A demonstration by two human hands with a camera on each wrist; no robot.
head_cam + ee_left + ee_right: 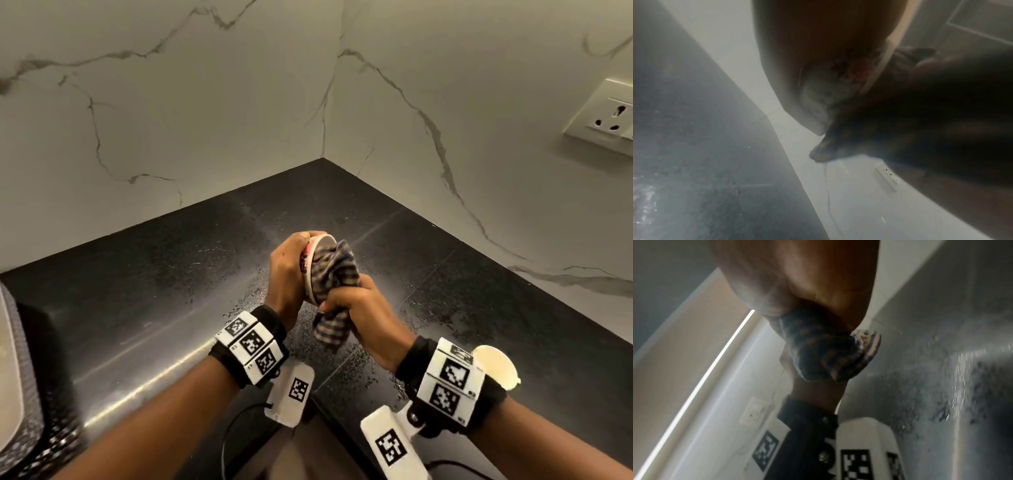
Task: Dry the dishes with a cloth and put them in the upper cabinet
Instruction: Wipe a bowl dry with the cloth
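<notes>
Fingers of the left hand (286,274) curl round a small patterned bowl (313,257) held above the black counter (154,274), while the right hand (359,308) grips a checked cloth (337,270) bunched into the bowl's mouth; a cream dish (496,368) sits on the counter beside the right wrist. Left wrist view: blurred, the bowl (818,97) against the palm, dark cloth (910,113) beside it. Right wrist view: cloth (818,356) hangs from the clenched right hand (797,280) above the wet counter (941,369)
</notes>
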